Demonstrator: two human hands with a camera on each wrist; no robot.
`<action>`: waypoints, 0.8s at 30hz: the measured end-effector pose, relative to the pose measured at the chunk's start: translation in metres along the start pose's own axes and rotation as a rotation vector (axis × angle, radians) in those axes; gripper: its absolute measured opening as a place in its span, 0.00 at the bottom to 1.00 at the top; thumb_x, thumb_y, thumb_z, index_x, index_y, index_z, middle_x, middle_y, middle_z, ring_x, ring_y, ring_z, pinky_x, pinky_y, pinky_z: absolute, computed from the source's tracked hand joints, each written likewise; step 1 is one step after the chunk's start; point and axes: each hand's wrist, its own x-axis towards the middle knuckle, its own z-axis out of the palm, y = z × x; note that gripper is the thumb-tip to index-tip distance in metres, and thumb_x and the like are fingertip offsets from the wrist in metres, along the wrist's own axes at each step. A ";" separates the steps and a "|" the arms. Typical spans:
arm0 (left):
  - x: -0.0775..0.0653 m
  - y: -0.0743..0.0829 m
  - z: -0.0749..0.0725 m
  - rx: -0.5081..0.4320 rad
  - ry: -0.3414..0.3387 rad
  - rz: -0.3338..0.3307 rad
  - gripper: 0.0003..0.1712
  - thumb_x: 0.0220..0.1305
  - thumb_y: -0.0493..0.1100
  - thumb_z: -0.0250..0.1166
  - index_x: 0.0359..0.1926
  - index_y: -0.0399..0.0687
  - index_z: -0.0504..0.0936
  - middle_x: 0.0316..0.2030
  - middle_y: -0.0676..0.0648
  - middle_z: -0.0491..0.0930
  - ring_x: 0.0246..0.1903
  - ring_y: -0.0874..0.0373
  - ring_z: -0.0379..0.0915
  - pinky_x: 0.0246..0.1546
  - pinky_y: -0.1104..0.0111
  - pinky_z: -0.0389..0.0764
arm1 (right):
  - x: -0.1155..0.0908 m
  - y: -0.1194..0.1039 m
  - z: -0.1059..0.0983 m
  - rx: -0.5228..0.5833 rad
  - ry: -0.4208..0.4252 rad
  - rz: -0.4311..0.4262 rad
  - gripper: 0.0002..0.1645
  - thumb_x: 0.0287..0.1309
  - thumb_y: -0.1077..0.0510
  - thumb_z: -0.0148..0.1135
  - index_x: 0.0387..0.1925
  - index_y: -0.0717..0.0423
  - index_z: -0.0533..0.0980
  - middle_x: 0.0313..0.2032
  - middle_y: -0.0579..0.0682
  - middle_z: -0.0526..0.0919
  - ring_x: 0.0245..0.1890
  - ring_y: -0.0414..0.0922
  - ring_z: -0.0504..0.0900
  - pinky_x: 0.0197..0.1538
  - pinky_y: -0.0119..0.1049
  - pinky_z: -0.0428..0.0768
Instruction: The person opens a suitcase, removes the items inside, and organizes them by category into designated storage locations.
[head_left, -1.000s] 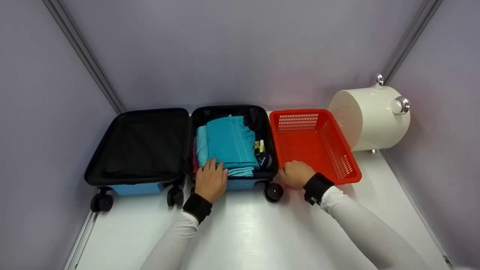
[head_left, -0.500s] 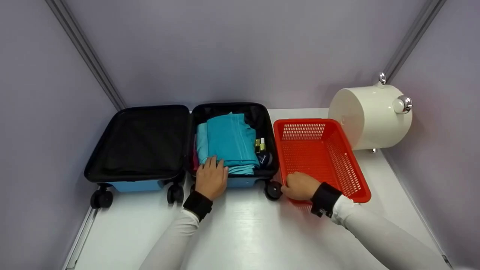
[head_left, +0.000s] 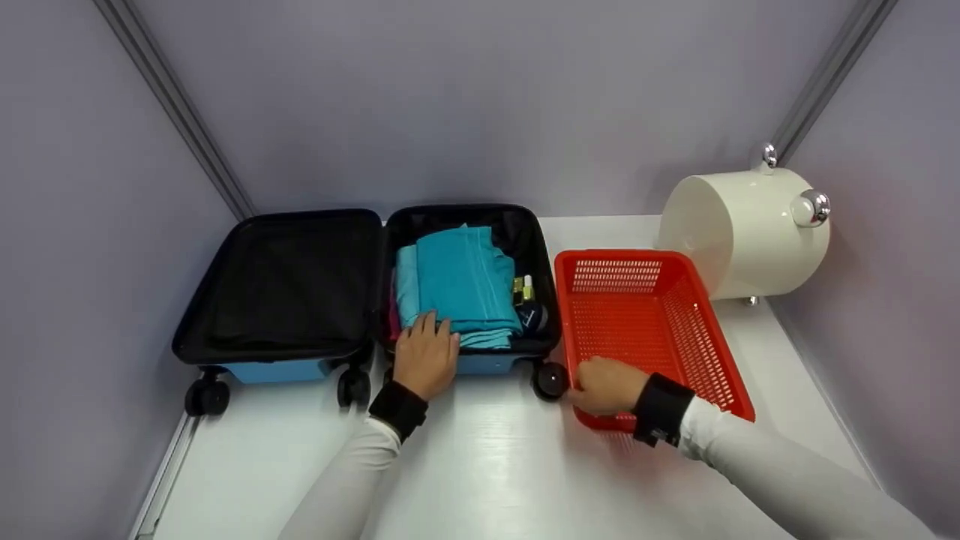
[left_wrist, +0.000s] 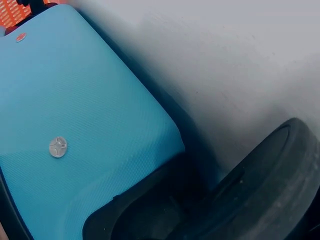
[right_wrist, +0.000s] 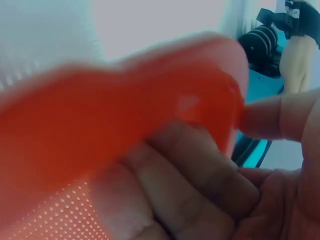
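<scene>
A small suitcase with a blue shell and black interior lies spread open. Its right half holds a folded turquoise cloth on lighter blue layers, small yellow-green items and a dark navy item. My left hand rests at that half's front edge, fingers extended onto the cloth. My right hand grips the near left corner of a red plastic basket. The right wrist view shows the thumb outside the rim and the other fingers inside. Only the blue shell fills the left wrist view, beside a wheel.
The suitcase's left half lies flat with bare black lining. Black wheels stick out in front. A white cylinder with chrome ball feet lies on its side behind the basket. Grey panels enclose the white surface.
My right hand has pulled the basket toward me and slightly right, widening the strip of white surface behind it. My left hand has stayed on the cloth and suitcase edge.
</scene>
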 end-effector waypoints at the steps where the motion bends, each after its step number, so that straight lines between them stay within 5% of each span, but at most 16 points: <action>1: 0.000 0.000 0.000 -0.003 -0.006 0.001 0.21 0.81 0.49 0.60 0.58 0.37 0.87 0.60 0.31 0.84 0.61 0.36 0.81 0.57 0.42 0.84 | 0.001 0.001 -0.003 0.000 -0.005 0.004 0.28 0.75 0.48 0.65 0.16 0.47 0.72 0.14 0.43 0.69 0.16 0.41 0.69 0.25 0.34 0.67; 6: 0.002 0.002 -0.003 -0.028 -0.045 -0.021 0.21 0.81 0.49 0.60 0.58 0.37 0.87 0.61 0.31 0.84 0.61 0.37 0.81 0.58 0.42 0.84 | 0.015 0.009 -0.022 0.013 0.055 0.013 0.23 0.76 0.46 0.65 0.23 0.49 0.79 0.18 0.44 0.74 0.20 0.42 0.72 0.28 0.35 0.70; 9: 0.007 0.003 -0.009 -0.053 -0.066 -0.045 0.22 0.80 0.50 0.62 0.57 0.36 0.87 0.59 0.31 0.84 0.60 0.36 0.82 0.57 0.42 0.85 | 0.028 0.014 -0.035 0.041 0.111 0.013 0.16 0.75 0.47 0.66 0.36 0.54 0.84 0.26 0.48 0.83 0.27 0.45 0.79 0.34 0.39 0.79; 12: 0.016 0.005 -0.019 -0.119 -0.122 -0.087 0.24 0.78 0.51 0.65 0.59 0.34 0.86 0.57 0.31 0.85 0.57 0.35 0.84 0.54 0.42 0.86 | 0.040 0.017 -0.046 0.067 0.147 0.017 0.20 0.75 0.48 0.66 0.52 0.62 0.83 0.39 0.56 0.89 0.36 0.49 0.85 0.46 0.48 0.87; 18: 0.057 0.000 -0.044 -0.325 -0.391 -0.243 0.34 0.80 0.55 0.63 0.72 0.32 0.76 0.65 0.31 0.81 0.62 0.35 0.82 0.61 0.44 0.84 | 0.063 0.018 -0.059 0.129 0.238 0.033 0.29 0.76 0.50 0.64 0.65 0.69 0.75 0.55 0.67 0.87 0.51 0.58 0.86 0.60 0.59 0.84; 24: 0.104 -0.023 -0.054 -0.454 -0.536 -0.376 0.42 0.82 0.56 0.60 0.81 0.32 0.63 0.77 0.31 0.69 0.75 0.36 0.70 0.74 0.46 0.73 | 0.086 0.010 -0.061 0.367 0.295 -0.035 0.26 0.75 0.55 0.66 0.64 0.69 0.75 0.50 0.66 0.85 0.42 0.53 0.84 0.47 0.45 0.85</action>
